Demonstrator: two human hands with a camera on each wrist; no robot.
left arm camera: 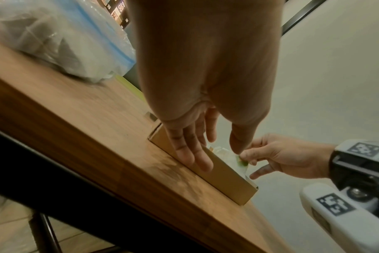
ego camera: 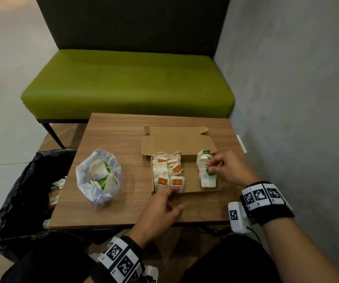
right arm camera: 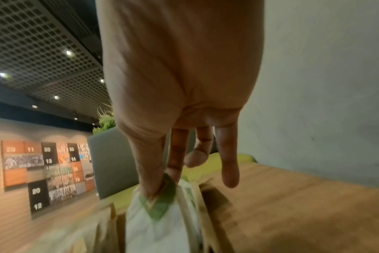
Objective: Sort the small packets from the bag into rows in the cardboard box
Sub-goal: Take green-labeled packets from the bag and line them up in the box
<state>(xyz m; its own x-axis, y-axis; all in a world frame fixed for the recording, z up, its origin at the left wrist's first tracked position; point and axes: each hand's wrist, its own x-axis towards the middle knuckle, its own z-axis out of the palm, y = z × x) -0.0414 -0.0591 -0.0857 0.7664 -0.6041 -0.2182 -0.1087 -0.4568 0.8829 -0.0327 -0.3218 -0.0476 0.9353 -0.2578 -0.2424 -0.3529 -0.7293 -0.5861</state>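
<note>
Pinching a green-labelled white packet (ego camera: 209,172) between thumb and forefinger, the right hand (ego camera: 228,168) sits over the right-hand row of the cardboard box (ego camera: 189,181), right of centre in the head view. The right wrist view confirms the grip: thumb and first finger close on the packet's green tab, while the other fingers (right arm camera: 229,171) hang loose and hold nothing.

The left hand (ego camera: 160,209) lies at the lower centre of the head view, its fingers extended and relaxed, with fingertips at the near wall of the box. The left wrist view shows those straight fingers (left arm camera: 193,150) lying against the outside of that wall. It holds nothing.

Inside the box, two rows of white packets with orange-red labels (ego camera: 167,172) fill the left part. A single row of green-labelled packets (ego camera: 205,166) stands along the right side. Bare cardboard floor shows between the two groups. The box lid (ego camera: 176,141) is folded back, away from the person.

A clear plastic bag (ego camera: 99,176), open at the top, stands left of the box on the wooden table (ego camera: 111,135), with further white and green packets inside. A black bin liner (ego camera: 21,190) is at the lower left, and a green bench (ego camera: 127,82) stands behind the table.
</note>
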